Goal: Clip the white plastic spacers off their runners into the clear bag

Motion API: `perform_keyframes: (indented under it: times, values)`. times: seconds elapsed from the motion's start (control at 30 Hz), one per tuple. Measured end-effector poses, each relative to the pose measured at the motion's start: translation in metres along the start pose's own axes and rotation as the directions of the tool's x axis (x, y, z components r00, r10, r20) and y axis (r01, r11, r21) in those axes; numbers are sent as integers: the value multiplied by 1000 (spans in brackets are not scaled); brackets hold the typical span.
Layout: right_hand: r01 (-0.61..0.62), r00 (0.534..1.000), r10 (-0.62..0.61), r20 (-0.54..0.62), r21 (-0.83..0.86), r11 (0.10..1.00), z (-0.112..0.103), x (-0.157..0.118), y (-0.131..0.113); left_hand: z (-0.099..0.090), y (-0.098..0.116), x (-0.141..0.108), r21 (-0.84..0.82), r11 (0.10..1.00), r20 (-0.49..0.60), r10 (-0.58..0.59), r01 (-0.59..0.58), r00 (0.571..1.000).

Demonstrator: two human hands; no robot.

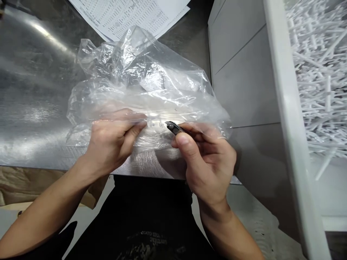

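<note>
A large clear plastic bag lies crumpled on the metal table in front of me. Pale, thin pieces show blurrily through its film. My left hand is closed at the bag's near side, thumb and fingertips pinched on the film; whether a piece is also caught in them I cannot tell. Small dark metal clippers are held between the thumb and fingers of my right hand. Their tip points left, toward my left hand, over the bag. The right fingers partly hide the handles.
Printed sheets lie behind the bag. On the right, a grey-white bin stands close by, holding many thin white plastic pieces. Brown paper is below the front edge of the metal table at left.
</note>
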State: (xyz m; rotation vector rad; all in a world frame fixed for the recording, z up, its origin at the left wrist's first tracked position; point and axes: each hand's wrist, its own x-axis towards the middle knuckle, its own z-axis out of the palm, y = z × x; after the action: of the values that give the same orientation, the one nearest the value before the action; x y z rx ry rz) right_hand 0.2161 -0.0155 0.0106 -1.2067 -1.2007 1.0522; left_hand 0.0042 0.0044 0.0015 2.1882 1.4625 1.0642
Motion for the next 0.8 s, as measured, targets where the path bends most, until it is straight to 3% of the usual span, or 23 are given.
perform_keyframes:
  times: [0.13, 0.23, 0.47, 0.63, 0.8]
  values:
    - [-6, 1000, 6, -5, -17, 1000, -2, -1, 1, -11, 5, 3, -63, 997, 145, 45, -37, 988]
    - [-4, 1000, 4, -9, -11, 1000, -2, -2, 0, -14, 3, 5, -159, 981, 230, 145, -110, 962]
    - [-20, 1000, 20, 12, 25, 999, -2, -3, 0, -11, -1, 2, -257, 957, 236, 196, -133, 952]
    - [-13, 1000, 14, -18, 36, 999, 0, -1, 1, -10, -1, 2, -200, 960, 203, 234, -194, 951]
    - [5, 1000, -5, -2, 24, 1000, 1, 0, 1, -10, -1, 1, -263, 950, 236, 232, -168, 944]
